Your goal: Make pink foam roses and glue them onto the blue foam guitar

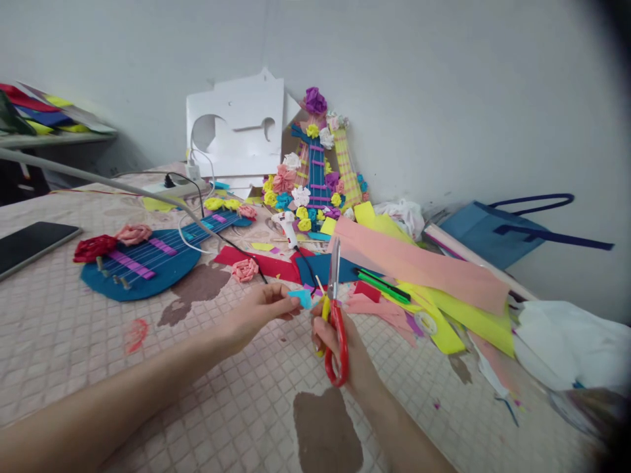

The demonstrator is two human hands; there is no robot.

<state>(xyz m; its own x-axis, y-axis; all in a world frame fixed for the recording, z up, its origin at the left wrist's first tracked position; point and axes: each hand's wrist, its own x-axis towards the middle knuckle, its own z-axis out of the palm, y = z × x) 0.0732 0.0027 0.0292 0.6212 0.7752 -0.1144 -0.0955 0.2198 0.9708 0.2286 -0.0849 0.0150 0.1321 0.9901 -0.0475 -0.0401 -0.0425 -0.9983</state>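
My left hand (259,310) pinches a small light-blue scrap of paper (302,299) just above the table. My right hand (340,348) is closed round the red and yellow handles of a pair of scissors (336,309), whose blades point up and away, right beside the scrap. A thin wooden stick (320,285) shows between the two hands; I cannot tell which hand holds it. Behind the hands lie sheets of pink paper (424,266), yellow paper (458,312), red and blue felt.
A blue paper guitar (158,256) with rolled paper roses lies at the left. More flower-covered guitars (318,171) lean on the wall. A white glue gun (286,226), green markers (384,286), a dark tablet (29,243), a blue bag (493,230) and white plastic (566,341) surround the work area.
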